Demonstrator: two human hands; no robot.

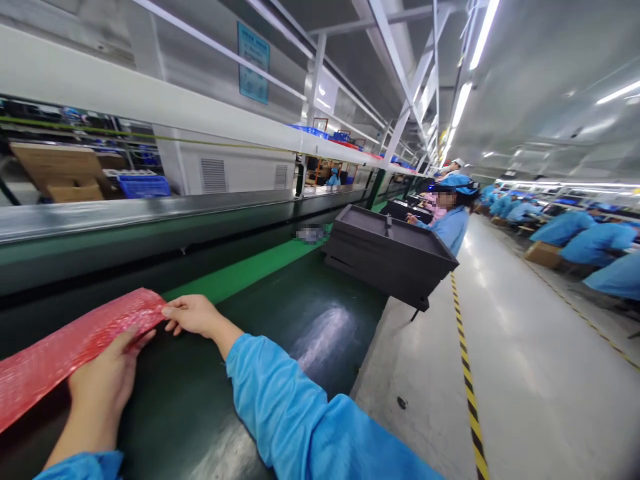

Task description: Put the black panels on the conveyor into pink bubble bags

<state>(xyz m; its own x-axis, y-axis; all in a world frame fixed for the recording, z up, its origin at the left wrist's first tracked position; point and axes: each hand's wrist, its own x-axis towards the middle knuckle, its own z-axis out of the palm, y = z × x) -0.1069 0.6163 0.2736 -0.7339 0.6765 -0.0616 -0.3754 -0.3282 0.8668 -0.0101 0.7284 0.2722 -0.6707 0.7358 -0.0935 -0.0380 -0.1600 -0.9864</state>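
A sheet of red bubble wrap (65,347) lies flat on the dark green conveyor belt (300,313) in front of me. My right hand (193,315) pinches the sheet's far corner, its fingers closed on the edge. My left hand (103,383) rests on the near edge of the same sheet, thumb up against it and fingers pressed on the wrap. Both arms wear light blue sleeves.
A stack of black trays (390,253) stands on the belt further along. A co-worker in blue coat and cap (450,217) stands beside the line; more seated workers (590,240) fill the right side. A yellow-black floor stripe (467,373) runs along the aisle. Cardboard (63,170) sits behind the line.
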